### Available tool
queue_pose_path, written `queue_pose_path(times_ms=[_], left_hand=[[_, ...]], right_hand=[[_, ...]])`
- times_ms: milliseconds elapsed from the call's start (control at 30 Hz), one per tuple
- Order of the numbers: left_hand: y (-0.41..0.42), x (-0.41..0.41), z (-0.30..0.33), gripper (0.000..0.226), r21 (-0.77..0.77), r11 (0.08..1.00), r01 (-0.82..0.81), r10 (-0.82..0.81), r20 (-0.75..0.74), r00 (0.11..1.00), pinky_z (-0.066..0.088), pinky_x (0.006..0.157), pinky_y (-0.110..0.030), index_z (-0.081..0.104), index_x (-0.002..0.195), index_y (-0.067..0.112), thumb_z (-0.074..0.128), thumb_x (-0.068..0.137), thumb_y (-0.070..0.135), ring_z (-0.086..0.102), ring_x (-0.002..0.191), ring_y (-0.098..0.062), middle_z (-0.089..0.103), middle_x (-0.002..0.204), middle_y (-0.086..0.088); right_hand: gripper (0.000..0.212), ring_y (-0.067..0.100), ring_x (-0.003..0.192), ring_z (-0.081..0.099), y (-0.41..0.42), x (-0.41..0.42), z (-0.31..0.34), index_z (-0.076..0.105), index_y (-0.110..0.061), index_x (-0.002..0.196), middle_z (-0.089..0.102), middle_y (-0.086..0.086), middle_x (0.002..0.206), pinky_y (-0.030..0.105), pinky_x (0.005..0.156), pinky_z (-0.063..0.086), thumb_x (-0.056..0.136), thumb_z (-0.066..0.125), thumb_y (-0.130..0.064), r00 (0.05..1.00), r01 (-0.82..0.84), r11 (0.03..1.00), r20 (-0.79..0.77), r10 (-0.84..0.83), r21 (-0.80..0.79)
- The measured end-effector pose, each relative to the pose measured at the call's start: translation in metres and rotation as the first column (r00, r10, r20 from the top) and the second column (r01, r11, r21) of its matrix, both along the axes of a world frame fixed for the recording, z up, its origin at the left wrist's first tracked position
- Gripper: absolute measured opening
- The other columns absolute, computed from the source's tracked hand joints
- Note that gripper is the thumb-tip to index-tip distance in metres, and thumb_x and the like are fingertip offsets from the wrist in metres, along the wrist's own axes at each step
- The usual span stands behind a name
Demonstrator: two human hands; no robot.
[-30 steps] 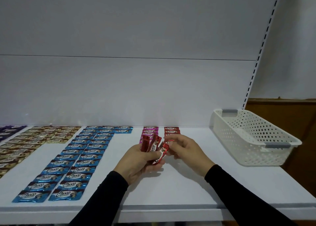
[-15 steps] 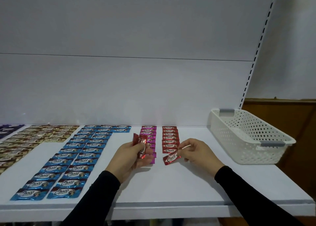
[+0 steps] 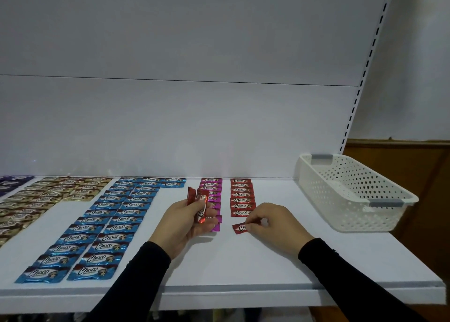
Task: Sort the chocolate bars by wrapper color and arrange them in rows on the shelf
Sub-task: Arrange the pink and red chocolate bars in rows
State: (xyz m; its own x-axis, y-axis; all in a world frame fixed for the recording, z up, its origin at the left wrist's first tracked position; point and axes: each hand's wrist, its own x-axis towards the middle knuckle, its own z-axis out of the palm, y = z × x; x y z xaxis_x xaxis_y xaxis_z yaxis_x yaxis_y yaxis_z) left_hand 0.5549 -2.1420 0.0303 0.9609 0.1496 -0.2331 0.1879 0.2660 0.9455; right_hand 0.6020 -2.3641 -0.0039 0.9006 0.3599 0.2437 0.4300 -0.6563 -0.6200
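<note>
My left hand grips a small bunch of red chocolate bars, held upright above the white shelf. My right hand pinches a single red bar lying flat on the shelf, just below the near end of the red row. A pink row runs beside the red one; my left hand hides its near part. Further left lie two long blue rows, gold rows and purple bars at the far edge.
A white perforated basket stands at the right on the shelf, with no bars visible inside. The shelf's back panel rises behind the rows. A slotted upright and a wooden wall panel lie to the right.
My right hand took one red bar from the bunch in my left hand and carried it down onto the shelf below the red row. My left hand drew slightly left.
</note>
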Motion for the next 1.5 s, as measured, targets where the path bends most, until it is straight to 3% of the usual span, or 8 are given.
queue_pose_path(times_ms=[233, 833, 1033, 1167, 1233, 1300, 1400, 1500], left_hand=[[0.0, -0.003, 0.0, 0.02, -0.009, 1.0, 0.014, -0.014, 0.001, 1.0, 0.059, 0.051, -0.026, 0.065, 0.106, -0.003, 0.051, 0.104, 0.012, 0.071, 0.061, -0.022, 0.075, 0.079, -0.015], [0.001, -0.001, -0.004, 0.012, -0.01, 0.997, 0.078, -0.078, -0.016, 0.997, 0.062, 0.061, -0.029, 0.063, 0.105, -0.001, 0.052, 0.1, 0.0, 0.073, 0.071, -0.024, 0.075, 0.09, -0.018], [-0.002, -0.004, -0.007, 0.018, 0.01, 0.964, 0.266, -0.266, -0.004, 0.964, 0.06, 0.059, -0.024, 0.061, 0.113, -0.009, 0.052, 0.098, -0.007, 0.072, 0.076, -0.027, 0.074, 0.094, -0.021], [-0.006, -0.008, -0.007, 0.018, 0.05, 0.925, 0.377, -0.378, 0.012, 0.926, 0.058, 0.056, -0.023, 0.062, 0.113, -0.004, 0.053, 0.098, -0.007, 0.07, 0.067, -0.022, 0.074, 0.092, -0.02], [-0.007, -0.01, -0.007, 0.02, 0.066, 0.909, 0.412, -0.414, 0.016, 0.91, 0.058, 0.057, -0.023, 0.062, 0.116, -0.002, 0.055, 0.097, -0.005, 0.07, 0.068, -0.022, 0.074, 0.093, -0.02], [-0.008, -0.011, -0.008, 0.021, 0.059, 0.913, 0.403, -0.404, 0.011, 0.915, 0.059, 0.058, -0.023, 0.061, 0.118, -0.003, 0.057, 0.098, -0.001, 0.071, 0.07, -0.023, 0.074, 0.093, -0.021], [-0.005, -0.01, -0.009, 0.022, -0.021, 0.947, 0.32, -0.32, -0.003, 0.947, 0.059, 0.057, -0.023, 0.062, 0.117, -0.007, 0.055, 0.1, 0.004, 0.072, 0.075, -0.028, 0.073, 0.096, -0.025], [-0.004, -0.011, -0.011, 0.021, -0.024, 0.954, 0.298, -0.298, 0.002, 0.954, 0.059, 0.056, -0.023, 0.063, 0.116, -0.008, 0.056, 0.099, 0.003, 0.073, 0.074, -0.027, 0.073, 0.094, -0.024]], right_hand=[[0.007, -0.003, 0.084, 0.058, 0.007, 0.006, 0.0, 0.074, -0.025, 0.085, 0.063, -0.014, 0.088, 0.009, 0.072, 0.041, 0.087, 0.069, -0.03, 1.0, 0.003, 0.999, 0.023, -0.002, -0.045], [0.012, 0.001, 0.086, 0.056, 0.011, 0.01, 0.0, 0.075, -0.023, 0.089, 0.064, -0.01, 0.091, 0.013, 0.075, 0.042, 0.09, 0.067, -0.031, 0.999, 0.03, 0.998, 0.036, -0.028, -0.058], [0.003, 0.0, 0.081, 0.063, 0.017, 0.008, 0.004, 0.073, -0.029, 0.087, 0.07, -0.011, 0.086, 0.012, 0.072, 0.045, 0.088, 0.071, -0.031, 0.999, 0.043, 0.956, -0.018, -0.04, 0.29], [0.02, 0.016, 0.089, 0.07, 0.025, 0.002, 0.009, 0.071, -0.034, 0.101, 0.074, -0.002, 0.093, 0.032, 0.081, 0.057, 0.083, 0.073, -0.043, 0.983, -0.053, 0.886, -0.132, 0.128, 0.46], [0.023, 0.021, 0.085, 0.071, 0.028, -0.001, 0.01, 0.07, -0.028, 0.105, 0.072, 0.003, 0.09, 0.039, 0.086, 0.057, 0.084, 0.076, -0.03, 0.969, -0.095, 0.861, -0.152, 0.195, 0.499], [0.022, 0.017, 0.077, 0.069, 0.028, -0.002, 0.012, 0.069, -0.018, 0.108, 0.068, 0.007, 0.085, 0.036, 0.081, 0.058, 0.087, 0.072, -0.01, 0.961, -0.112, 0.832, -0.155, 0.23, 0.543], [0.021, 0.007, 0.068, 0.065, 0.024, -0.007, 0.015, 0.068, -0.009, 0.108, 0.065, 0.008, 0.082, 0.016, 0.064, 0.05, 0.09, 0.064, 0.001, 0.958, -0.112, 0.81, -0.154, 0.242, 0.576], [0.022, 0.012, 0.076, 0.066, 0.02, -0.012, 0.014, 0.071, -0.014, 0.104, 0.068, 0.008, 0.092, 0.023, 0.069, 0.053, 0.085, 0.073, -0.004, 0.959, -0.123, 0.824, -0.148, 0.242, 0.553]])
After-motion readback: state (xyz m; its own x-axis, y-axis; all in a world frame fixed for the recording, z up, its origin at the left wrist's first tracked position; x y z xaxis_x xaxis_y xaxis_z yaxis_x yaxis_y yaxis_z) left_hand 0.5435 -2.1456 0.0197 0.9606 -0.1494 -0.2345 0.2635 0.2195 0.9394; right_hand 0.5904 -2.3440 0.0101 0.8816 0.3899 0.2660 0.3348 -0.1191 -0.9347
